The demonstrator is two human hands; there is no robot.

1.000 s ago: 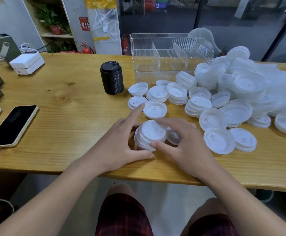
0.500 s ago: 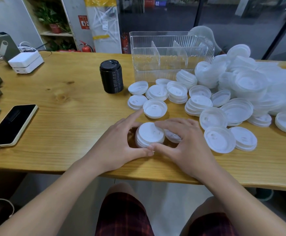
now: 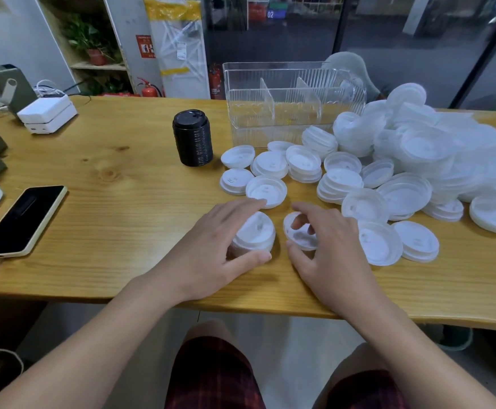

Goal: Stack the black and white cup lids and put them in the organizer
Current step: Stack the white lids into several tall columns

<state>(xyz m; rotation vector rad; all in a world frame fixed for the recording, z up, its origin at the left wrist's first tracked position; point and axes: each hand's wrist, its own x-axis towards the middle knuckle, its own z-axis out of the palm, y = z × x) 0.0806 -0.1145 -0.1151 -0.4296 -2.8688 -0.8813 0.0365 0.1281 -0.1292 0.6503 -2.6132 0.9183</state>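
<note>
1. Small stack of white lids (image 3: 254,233) sits on the bench (image 3: 108,184) near the front edge, flat tops up, stack axis roughly vertical with a slight tilt.
2. Left hand (image 3: 211,246) comes in from lower left, palm down. Grip is closed around that stack: thumb on its near side, fingers curved over the far-left side.
3. Single white lid (image 3: 300,234) lies just right of the stack, a narrow gap between them. It looks open side up, slightly tilted; blurred, so not certain.
4. Right hand (image 3: 329,246) comes in from lower right, palm down, fingers curled over the single lid, thumb at its near edge. Grip is on that lid.
5. Both hands are close together, not touching.
6. Black lid stack (image 3: 193,138) stands upright further back and left, well apart from both hands.
7. Clear organizer (image 3: 294,104) stands at the back of the bench with dividers visible; no lids seen in it.
8. Loose white lids and short stacks (image 3: 403,160) are spread and piled from mid-bench to the right edge.
9. Phone (image 3: 19,219) lies flat at far left, screen up.
</note>
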